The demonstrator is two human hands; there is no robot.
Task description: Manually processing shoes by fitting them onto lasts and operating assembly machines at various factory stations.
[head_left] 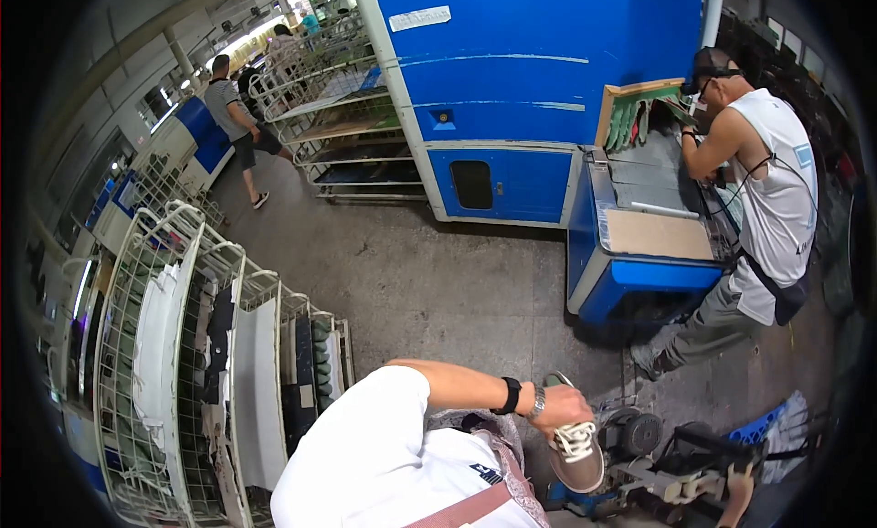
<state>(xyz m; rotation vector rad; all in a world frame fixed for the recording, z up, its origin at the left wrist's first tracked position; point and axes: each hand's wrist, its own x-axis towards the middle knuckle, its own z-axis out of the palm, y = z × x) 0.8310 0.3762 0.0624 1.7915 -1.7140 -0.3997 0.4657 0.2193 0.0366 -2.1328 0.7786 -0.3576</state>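
Note:
My left hand (559,411) is closed on a brown-grey shoe (585,476) with cream laces, gripping it around the ankle opening. The shoe's toe points down toward me, beside a dark metal machine (639,429) at my lower right. A black band and a metal watch circle my left wrist. At the right of that machine, my right hand (737,493) reaches up close to a dark bar. Its visible fingers are stretched and apart, with nothing seen between them; part of the hand is hard to make out.
Wire rack carts (187,345) with sheets and shoe parts stand at my left. A tall blue machine (512,62) rises ahead. At its front right, a person (776,181) in a white sleeveless top works. Another person (233,117) walks at the far left, near another rack (352,135).

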